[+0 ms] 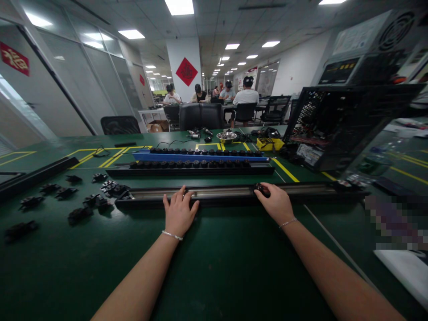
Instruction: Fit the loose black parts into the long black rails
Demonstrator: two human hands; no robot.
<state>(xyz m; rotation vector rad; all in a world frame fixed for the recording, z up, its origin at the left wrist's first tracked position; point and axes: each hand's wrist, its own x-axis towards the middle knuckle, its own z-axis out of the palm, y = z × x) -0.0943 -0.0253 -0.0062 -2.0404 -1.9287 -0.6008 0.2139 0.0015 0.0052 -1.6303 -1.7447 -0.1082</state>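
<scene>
A long black rail (224, 201) with a shiny metal channel lies crosswise before me on the green table. My left hand (179, 214) rests on its left half, fingers spread over the channel. Farther right, the thumb and fingers of my right hand (277, 204) pinch a small black part (259, 187) at the rail; they partly cover it, so its exact kind is unclear. Several loose black parts (80, 215) of clip-like shape lie to the left, some against the rail's left end. Behind it stand a second black rail (187, 171) and a blue rail (200, 158), each carrying a row of black parts.
An open computer case (334, 125) stands at the right beside a plastic bottle (376, 156). At the back are a metal bowl (226, 137), a yellow tray (270, 144) and cables. Another dark bar (36, 178) lies at the left. Several people sit at farther tables.
</scene>
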